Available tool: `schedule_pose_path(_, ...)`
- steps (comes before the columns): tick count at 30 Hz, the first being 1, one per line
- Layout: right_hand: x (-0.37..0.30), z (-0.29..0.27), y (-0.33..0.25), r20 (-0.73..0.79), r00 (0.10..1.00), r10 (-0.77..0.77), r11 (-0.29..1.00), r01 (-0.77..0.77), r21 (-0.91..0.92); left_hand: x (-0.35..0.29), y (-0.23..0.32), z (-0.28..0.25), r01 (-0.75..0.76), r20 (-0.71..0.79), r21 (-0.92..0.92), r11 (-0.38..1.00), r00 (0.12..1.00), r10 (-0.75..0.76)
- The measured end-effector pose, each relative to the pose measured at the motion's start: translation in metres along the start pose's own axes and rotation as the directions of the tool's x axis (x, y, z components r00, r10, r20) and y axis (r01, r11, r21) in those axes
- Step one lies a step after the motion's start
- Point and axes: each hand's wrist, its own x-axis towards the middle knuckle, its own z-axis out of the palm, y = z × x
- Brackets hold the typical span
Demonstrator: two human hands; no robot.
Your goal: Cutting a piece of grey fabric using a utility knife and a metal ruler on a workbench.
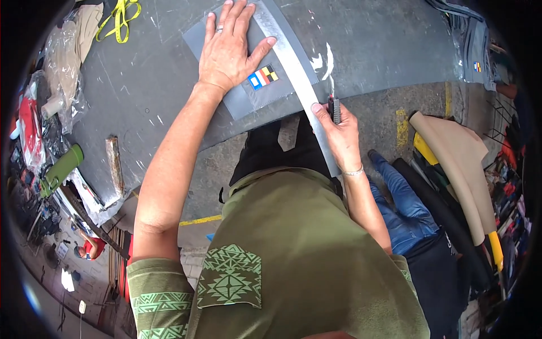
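Note:
My left hand lies open, pressing flat on a grey sheet of material on the dark table. Its thumb rests on the edge of a long metal ruler, which runs across the sheet and sticks out past the table's near edge. A small multicoloured patch sits on the sheet beside that hand. In my right hand is a utility knife, black and grey, its blade pointing away from me. The right thumb touches the ruler near its close end.
A yellow tape measure lies at the far left of the table. Plastic-wrapped goods and a worn stick line its left side. Folded grey pieces hang at the right. A person in jeans and material rolls are to my right.

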Motion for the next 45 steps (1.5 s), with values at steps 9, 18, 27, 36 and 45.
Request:
schedule_pose_path(9, 0.000, 0.000, -0.002, -0.047, 0.995, -0.086, 0.994, 0.083, -0.073, 0.003, 0.004, -0.005, 0.031, 0.042, 0.024, 0.999, 0.999, -0.032)
schedule_pose_path(18, 0.000, 0.002, -0.012, -0.075, 0.997, -0.009, 1.000, 0.007, -0.022, 0.002, 0.006, -0.004, 0.043, 0.061, 0.028, 0.999, 0.997, -0.045)
schedule_pose_path(27, 0.004, -0.001, -0.006, -0.044, 0.999, -0.009, 1.000, 0.009, 0.004, 0.003, 0.007, -0.005, 0.034, 0.060, 0.043, 0.999, 0.998, -0.036)
schedule_pose_path(36, 0.007, 0.000, -0.009, -0.058, 0.998, 0.020, 0.999, -0.023, -0.047, 0.001, 0.005, -0.005, 0.052, 0.059, 0.018, 0.998, 0.997, -0.053)
schedule_pose_path(45, 0.011, 0.001, 0.001, -0.077, 0.996, -0.044, 0.994, 0.035, -0.107, 0.000, -0.007, 0.014, -0.129, -0.152, -0.396, 0.909, 0.986, 0.073)
